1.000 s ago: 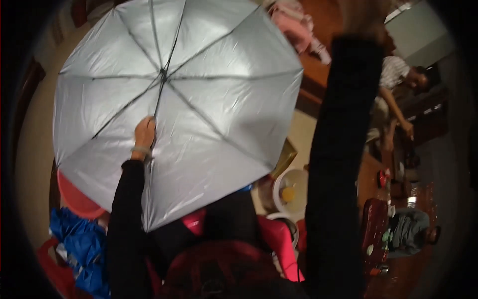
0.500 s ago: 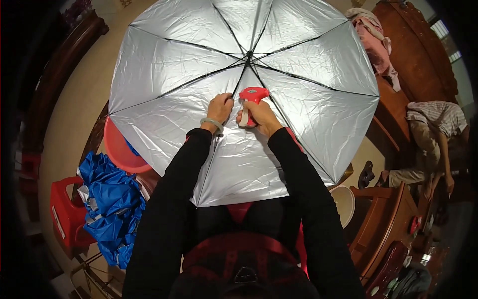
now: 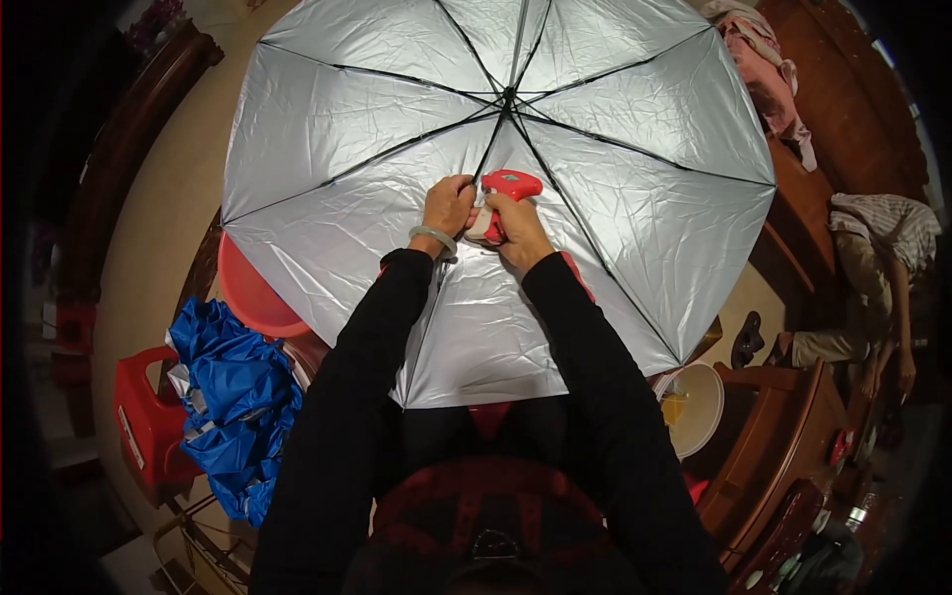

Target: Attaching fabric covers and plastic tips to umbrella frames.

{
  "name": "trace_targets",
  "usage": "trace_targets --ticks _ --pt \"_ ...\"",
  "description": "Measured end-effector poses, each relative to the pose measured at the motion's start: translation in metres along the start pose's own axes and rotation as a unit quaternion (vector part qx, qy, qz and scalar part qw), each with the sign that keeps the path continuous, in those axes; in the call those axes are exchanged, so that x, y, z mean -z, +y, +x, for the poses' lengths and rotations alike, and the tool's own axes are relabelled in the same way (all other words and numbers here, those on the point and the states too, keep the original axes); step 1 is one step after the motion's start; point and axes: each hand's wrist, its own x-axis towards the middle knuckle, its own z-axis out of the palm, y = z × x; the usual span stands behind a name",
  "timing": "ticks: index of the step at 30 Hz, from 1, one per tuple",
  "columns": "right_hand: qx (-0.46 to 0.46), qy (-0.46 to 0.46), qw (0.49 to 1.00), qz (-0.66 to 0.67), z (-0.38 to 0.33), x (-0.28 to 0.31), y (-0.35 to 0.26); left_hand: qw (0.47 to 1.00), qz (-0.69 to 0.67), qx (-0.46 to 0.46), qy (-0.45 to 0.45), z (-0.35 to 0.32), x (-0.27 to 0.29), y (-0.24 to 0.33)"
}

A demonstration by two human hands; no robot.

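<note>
An opened umbrella (image 3: 645, 228) spreads before me, its silver lining and black ribs facing up. My left hand (image 3: 449, 206), with a pale bangle at the wrist, is closed on one of the black ribs just left of the middle. My right hand (image 3: 518, 228) is wrapped around a red and white tagging gun (image 3: 512, 182), held upright over the lining right beside my left hand. The gun's tip, at the rib and my left fingers, is too small to make out.
To the left, crumpled blue fabric (image 3: 233, 387) lies by a red plastic stool (image 3: 149, 421) and a red basin (image 3: 253, 288). On the right stand a white bucket (image 3: 702, 407) and a wooden chair (image 3: 759, 446). Another person (image 3: 873, 268) sits at the far right.
Both hands have drawn closer together, and the tagging gun has tilted toward my left fingers. The umbrella sits slightly further right in view, and more of the white bucket shows.
</note>
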Motion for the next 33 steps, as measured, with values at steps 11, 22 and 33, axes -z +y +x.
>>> trace_targets --ticks 11,22,33 --pt "-0.072 -0.078 0.984 0.146 -0.003 0.028 -0.011 0.994 0.073 -0.075 0.017 -0.001 -0.002 0.008" --pt "-0.065 -0.08 0.984 0.143 -0.001 0.027 -0.01 0.992 0.073 -0.099 0.041 -0.002 -0.001 0.009" --pt "-0.075 -0.097 0.985 0.121 -0.001 0.029 -0.011 0.99 0.095 -0.095 0.031 -0.001 -0.004 0.006"
